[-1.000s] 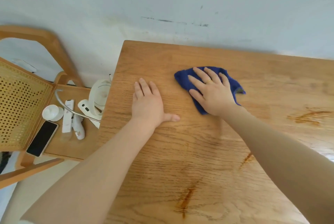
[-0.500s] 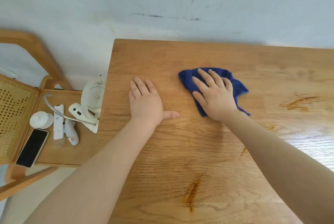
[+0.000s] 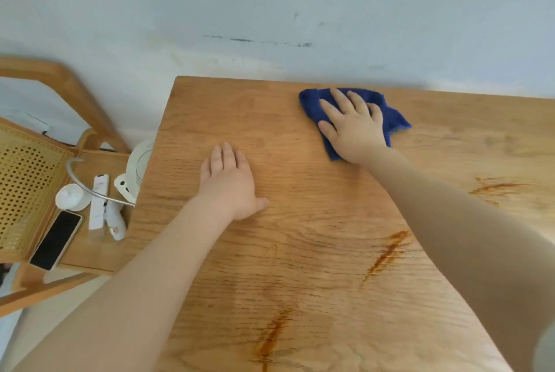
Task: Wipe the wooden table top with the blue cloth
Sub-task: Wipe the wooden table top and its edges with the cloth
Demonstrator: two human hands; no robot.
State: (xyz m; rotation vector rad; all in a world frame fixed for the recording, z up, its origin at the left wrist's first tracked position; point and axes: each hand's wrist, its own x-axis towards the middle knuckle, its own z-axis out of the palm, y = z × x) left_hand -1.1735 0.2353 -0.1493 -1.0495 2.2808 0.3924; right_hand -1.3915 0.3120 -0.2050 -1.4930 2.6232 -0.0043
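Note:
The wooden table top (image 3: 315,236) fills the middle and right of the view, with its far edge against a pale wall. A crumpled blue cloth (image 3: 393,121) lies near that far edge. My right hand (image 3: 351,125) presses flat on the cloth, fingers spread and pointing to the wall, covering most of it. My left hand (image 3: 229,184) rests palm down on bare wood nearer the table's left edge, holding nothing, thumb out to the right.
A wooden chair (image 3: 45,143) with a cane back stands left of the table. Its seat carries a black phone (image 3: 55,239), a white cup (image 3: 72,197), white remotes (image 3: 99,206) and a white round appliance (image 3: 138,167). Orange-brown streaks (image 3: 387,251) mark the wood.
My right hand has slid the blue cloth away from me, up to the table's far edge by the wall. My left hand stays flat where it was.

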